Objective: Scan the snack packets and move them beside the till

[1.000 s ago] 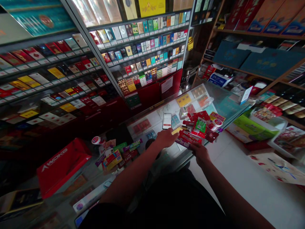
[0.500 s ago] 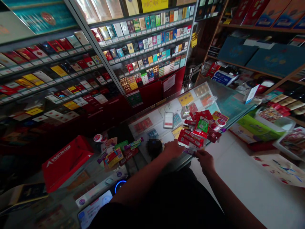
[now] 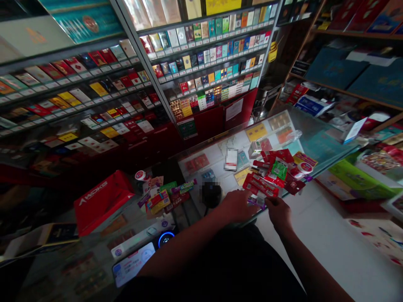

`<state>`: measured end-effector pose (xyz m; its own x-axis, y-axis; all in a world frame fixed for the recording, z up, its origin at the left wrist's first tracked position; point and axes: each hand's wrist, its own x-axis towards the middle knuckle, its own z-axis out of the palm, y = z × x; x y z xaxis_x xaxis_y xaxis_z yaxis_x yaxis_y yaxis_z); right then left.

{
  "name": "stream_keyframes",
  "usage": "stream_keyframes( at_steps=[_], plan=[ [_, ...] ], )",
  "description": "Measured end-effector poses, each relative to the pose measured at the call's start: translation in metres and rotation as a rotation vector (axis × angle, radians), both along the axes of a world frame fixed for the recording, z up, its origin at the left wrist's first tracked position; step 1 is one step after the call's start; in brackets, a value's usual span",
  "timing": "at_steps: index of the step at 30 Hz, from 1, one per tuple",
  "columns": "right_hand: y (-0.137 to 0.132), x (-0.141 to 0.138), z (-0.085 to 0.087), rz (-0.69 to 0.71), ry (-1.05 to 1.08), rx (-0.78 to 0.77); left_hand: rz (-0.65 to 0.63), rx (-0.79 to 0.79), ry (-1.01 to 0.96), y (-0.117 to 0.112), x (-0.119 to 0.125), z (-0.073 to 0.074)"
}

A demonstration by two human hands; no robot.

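Note:
A heap of red, green and yellow snack packets (image 3: 277, 174) lies on the glass counter (image 3: 217, 155) near its front edge. My left hand (image 3: 237, 205) rests palm down on the counter beside the heap, fingers bent toward a purple packet (image 3: 255, 202) at the heap's near side. My right hand (image 3: 278, 212) is at the counter's edge, fingers pinched on that same purple packet. A white phone-like card (image 3: 231, 159) lies flat on the glass beyond my left hand.
A second small pile of packets (image 3: 163, 195) and a red box (image 3: 103, 201) sit further left on the counter. A payment device with a blue ring (image 3: 165, 239) is near me. Shelves of cigarette packs (image 3: 204, 58) rise behind the counter; wooden shelves (image 3: 340, 84) stand right.
Both hands have drawn back from the heap toward the counter's front edge, the right now pinching the purple packet. The view has shifted left, showing the payment device.

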<state>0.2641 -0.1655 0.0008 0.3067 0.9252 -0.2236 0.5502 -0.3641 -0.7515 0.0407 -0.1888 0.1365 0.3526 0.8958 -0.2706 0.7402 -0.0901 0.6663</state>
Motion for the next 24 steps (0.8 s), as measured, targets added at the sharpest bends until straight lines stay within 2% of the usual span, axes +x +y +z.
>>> stream_keyframes(
  at_steps=[3,5,7,9,12,14,16,19,22,24],
  plan=[
    [0.014,-0.022,0.020,0.093,0.024,0.026,0.029,0.009,-0.103,-0.006,-0.027,0.023],
    [0.024,-0.040,0.033,0.169,0.034,0.054,0.110,0.022,-0.117,-0.008,-0.053,0.035],
    [0.035,-0.060,0.044,0.278,0.083,0.094,0.201,0.031,-0.106,-0.008,-0.084,0.041],
    [0.046,-0.080,0.055,0.401,0.134,0.126,0.304,0.063,-0.081,-0.008,-0.118,0.039],
    [0.064,-0.111,0.071,0.540,0.136,0.115,0.502,0.060,0.059,-0.010,-0.168,0.025],
    [0.075,-0.134,0.082,0.654,0.107,0.107,0.571,0.025,0.162,-0.015,-0.197,0.011],
    [0.085,-0.159,0.093,0.826,0.041,0.116,0.604,-0.032,0.256,-0.022,-0.219,-0.004],
    [0.095,-0.204,0.106,1.087,-0.152,0.098,0.625,-0.095,0.329,-0.034,-0.237,-0.025],
    [0.096,-0.252,0.113,1.384,-0.350,0.095,0.626,-0.172,0.353,-0.042,-0.241,-0.041],
    [0.092,-0.281,0.114,1.503,-0.479,0.028,0.626,-0.195,0.367,-0.047,-0.240,-0.049]
  ],
)
